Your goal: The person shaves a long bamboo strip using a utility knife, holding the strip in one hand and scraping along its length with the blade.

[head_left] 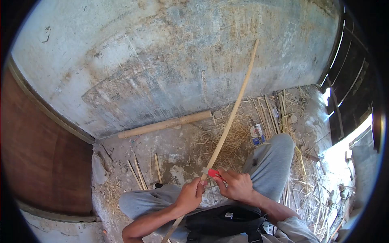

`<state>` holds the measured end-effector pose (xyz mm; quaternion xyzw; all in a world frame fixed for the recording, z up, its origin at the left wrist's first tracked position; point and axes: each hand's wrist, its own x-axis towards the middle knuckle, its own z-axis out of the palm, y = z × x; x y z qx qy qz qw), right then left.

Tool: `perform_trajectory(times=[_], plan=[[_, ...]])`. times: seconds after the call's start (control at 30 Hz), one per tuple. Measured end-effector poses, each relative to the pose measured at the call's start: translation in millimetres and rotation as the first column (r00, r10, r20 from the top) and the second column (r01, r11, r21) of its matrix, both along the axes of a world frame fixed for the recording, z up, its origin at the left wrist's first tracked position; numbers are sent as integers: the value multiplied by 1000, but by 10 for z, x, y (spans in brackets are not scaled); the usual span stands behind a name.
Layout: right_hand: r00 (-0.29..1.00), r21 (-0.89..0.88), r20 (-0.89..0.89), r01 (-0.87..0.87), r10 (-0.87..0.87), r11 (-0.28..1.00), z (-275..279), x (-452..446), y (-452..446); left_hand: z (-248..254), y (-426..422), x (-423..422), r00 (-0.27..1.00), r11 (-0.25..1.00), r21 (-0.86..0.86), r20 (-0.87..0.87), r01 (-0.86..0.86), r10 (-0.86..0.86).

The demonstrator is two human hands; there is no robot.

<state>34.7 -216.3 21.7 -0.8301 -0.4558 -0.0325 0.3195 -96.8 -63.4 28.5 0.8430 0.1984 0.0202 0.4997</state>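
Observation:
A long, pale bamboo strip (231, 123) runs from below my left forearm up toward the wall, curving slightly. My left hand (192, 194) is closed round its lower part, between my legs. In my right hand (236, 184) is a red-handled knife (213, 173), gripped with the fingers wrapped round the handle. The short blade lies across the strip, just above my left hand. Part of the strip is hidden behind my left hand and forearm.
A thick bamboo pole (166, 124) lies along the foot of the stained wall (162, 60). Shavings (233, 141) and thin sticks (269, 113) litter the floor. A blue and white packet (257, 134) lies near my right knee. A brown door (48, 154) stands at left.

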Motion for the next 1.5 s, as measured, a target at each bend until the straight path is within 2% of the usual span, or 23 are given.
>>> perform_trajectory(times=[0.07,0.17,0.3,0.5,0.57,0.7,0.77,0.83,0.9,0.97,1.0,1.03,1.07,1.1,1.13,1.17,1.23,1.27,1.3,1.37,1.4,1.47,1.5], plan=[[999,110,52,6,-12,994,-66,103,39,-17,-6,-9,1000,1000,19,11,1,-1],[991,73,-28,133,-132,988,-63,377,55,-41,-12,-26,1000,1000,-10,19,17,-17],[988,65,-15,157,-157,985,-3,402,112,-9,39,-12,999,998,51,-25,22,-20],[973,191,27,220,-229,957,170,812,73,98,32,-248,997,994,91,28,66,-68],[922,103,-53,388,-384,916,285,1083,-27,129,15,-396,994,985,141,21,103,-107],[919,118,28,389,-394,914,253,1166,-98,258,-30,-657,997,997,58,-51,55,-52],[908,158,-41,418,-417,895,348,1174,-27,226,-17,-782,999,1000,25,-45,4,-3],[895,187,-48,445,-444,876,375,1271,-19,125,84,-1020,994,981,161,-37,109,-104],[869,226,-67,492,-491,841,386,1391,-54,128,142,-1244,999,973,226,5,48,-50],[879,186,-99,477,-466,859,370,1460,-123,184,150,-1347,999,961,277,49,-13,0],[879,186,-102,477,-466,859,342,1424,-115,201,132,-1395,998,987,159,61,-28,19],[887,222,-211,453,-411,863,320,1364,-79,213,109,-1427,996,998,39,73,-47,44],[885,260,-314,429,-344,865,316,1292,-32,206,75,-1438,996,998,40,76,-57,53],[890,263,-312,418,-333,869,327,1191,5,190,33,-1434,992,993,-64,72,-101,106],[902,261,-364,339,-233,904,378,1045,41,181,6,-1434,986,975,-167,65,-144,157],[900,262,-415,257,-132,930,399,911,85,198,7,-1426,984,975,-163,67,-154,166],[912,334,-409,170,-20,927,330,671,174,268,34,-1381,972,896,-384,-156,-223,175],[915,400,-395,92,81,912,305,601,216,297,11,-1342,971,896,-381,-156,-227,180],[915,402,-395,90,83,911,281,592,281,317,-30,-1282,970,875,-421,-154,-238,190],[749,509,-623,173,223,843,251,630,389,310,-68,-1257,969,854,-459,-151,-245,197],[751,512,-622,173,224,841,265,674,397,279,-65,-1263,972,859,-455,-138,-235,193],[496,516,-822,439,280,735,364,807,427,236,-58,-1291,975,866,-448,-120,-221,187],[500,521,-818,437,282,733,435,877,424,212,-52,-1320,977,883,-418,-107,-213,184]])
